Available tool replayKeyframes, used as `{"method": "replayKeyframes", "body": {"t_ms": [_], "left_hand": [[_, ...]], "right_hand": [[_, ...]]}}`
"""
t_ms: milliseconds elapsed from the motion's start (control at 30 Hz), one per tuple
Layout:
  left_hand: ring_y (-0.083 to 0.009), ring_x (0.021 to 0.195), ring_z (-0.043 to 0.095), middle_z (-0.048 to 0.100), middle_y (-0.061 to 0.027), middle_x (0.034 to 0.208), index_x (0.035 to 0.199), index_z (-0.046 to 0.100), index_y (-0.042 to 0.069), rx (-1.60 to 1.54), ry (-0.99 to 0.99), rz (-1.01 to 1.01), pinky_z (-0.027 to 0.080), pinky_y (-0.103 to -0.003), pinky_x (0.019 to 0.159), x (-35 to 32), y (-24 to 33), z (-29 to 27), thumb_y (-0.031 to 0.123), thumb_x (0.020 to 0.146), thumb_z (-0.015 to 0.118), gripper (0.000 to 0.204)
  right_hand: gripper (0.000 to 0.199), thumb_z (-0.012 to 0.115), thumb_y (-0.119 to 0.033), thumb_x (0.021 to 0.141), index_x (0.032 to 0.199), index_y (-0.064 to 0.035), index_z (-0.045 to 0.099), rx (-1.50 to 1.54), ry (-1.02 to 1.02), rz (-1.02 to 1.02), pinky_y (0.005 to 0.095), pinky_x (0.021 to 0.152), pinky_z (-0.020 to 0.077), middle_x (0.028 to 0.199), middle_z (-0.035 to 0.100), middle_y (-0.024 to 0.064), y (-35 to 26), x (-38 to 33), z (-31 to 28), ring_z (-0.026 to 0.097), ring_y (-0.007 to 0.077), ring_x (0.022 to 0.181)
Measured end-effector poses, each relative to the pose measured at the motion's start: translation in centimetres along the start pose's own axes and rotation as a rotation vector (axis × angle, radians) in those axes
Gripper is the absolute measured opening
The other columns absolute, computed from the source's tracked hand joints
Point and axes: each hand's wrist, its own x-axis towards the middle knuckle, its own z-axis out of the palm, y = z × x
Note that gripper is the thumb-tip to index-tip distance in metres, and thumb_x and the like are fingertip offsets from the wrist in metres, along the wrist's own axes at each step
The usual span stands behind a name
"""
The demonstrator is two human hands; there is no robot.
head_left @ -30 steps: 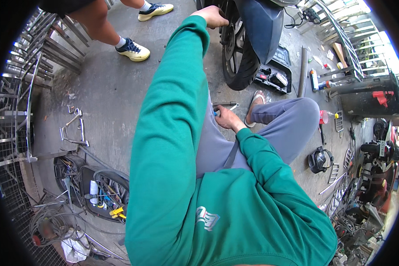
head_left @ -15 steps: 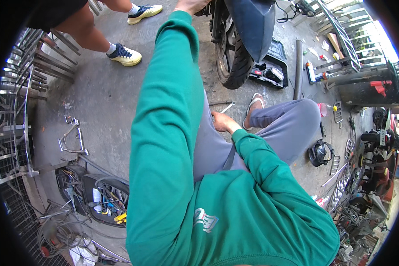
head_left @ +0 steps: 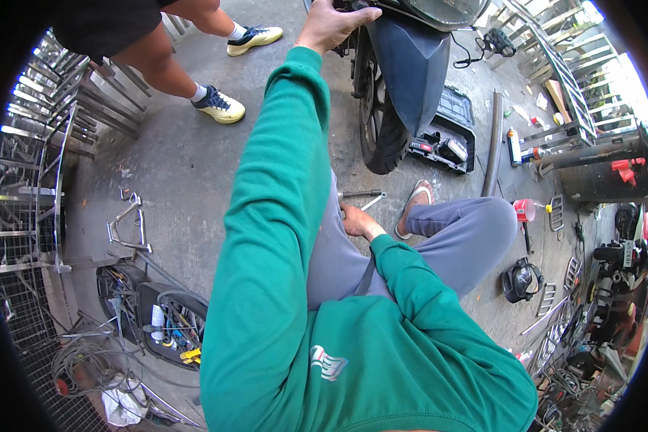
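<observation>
My left hand (head_left: 333, 27) is at the front of a dark motorcycle (head_left: 410, 68), its thumb stretched across the upper front part. Its fingers curl round the far side and are partly hidden. My right hand (head_left: 358, 219) is low between my legs, beside my left thigh, with its fingers curled; what they hold, if anything, does not show. A silver wrench (head_left: 374, 201) is just beyond the right fingers, beside a dark bar-shaped tool (head_left: 358, 194). The motorcycle's front tyre (head_left: 386, 147) rests on the floor ahead of me.
An opened tool case (head_left: 450, 140) with power-tool parts lies right of the tyre. A person's shoe (head_left: 219, 106) stands at the upper left. Bins of tools (head_left: 169, 317) and coiled cable (head_left: 86, 367) are at lower left. A pipe (head_left: 494, 144), spray cans (head_left: 514, 147) and a black helmet-like object (head_left: 522, 279) are to the right.
The view has shifted so the scene sits lower, and more of my left hand and the motorcycle's front show. My right hand stays beside the thigh near the wrench.
</observation>
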Motion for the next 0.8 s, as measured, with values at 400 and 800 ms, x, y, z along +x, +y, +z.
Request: {"method": "replayKeyframes", "body": {"t_ms": [400, 800], "left_hand": [[-0.0113, 0.090, 0.068, 0.073, -0.0047, 0.101, 0.126, 0.061, -0.001, 0.267, 0.030, 0.081, 0.057, -0.027, 0.081, -0.8, 1.8, 0.8, 0.017, 0.084, 0.088, 0.054], [-0.0284, 0.121, 0.063, 0.065, -0.0216, 0.131, 0.148, 0.040, -0.004, 0.437, -0.063, 0.059, 0.048, -0.036, 0.109, -1.2, -0.6, -0.6, 0.029, 0.067, 0.092, 0.102]], "right_hand": [[0.047, 0.052, -0.038, 0.098, 0.118, -0.0003, 0.071, 0.019, 0.005, 0.017, 0.0522, 0.093, 0.0522, 0.111, 0.071, 0.0310, -1.7, -0.4, -0.2, 0.069, 0.0459, 0.106], [0.074, 0.069, -0.051, 0.084, 0.137, 0.0001, 0.060, -0.120, -0.168, 0.151, 0.0452, 0.104, 0.0494, 0.130, 0.065, 0.0302, -0.8, 0.4, -0.9, 0.062, 0.0431, 0.124]]}}
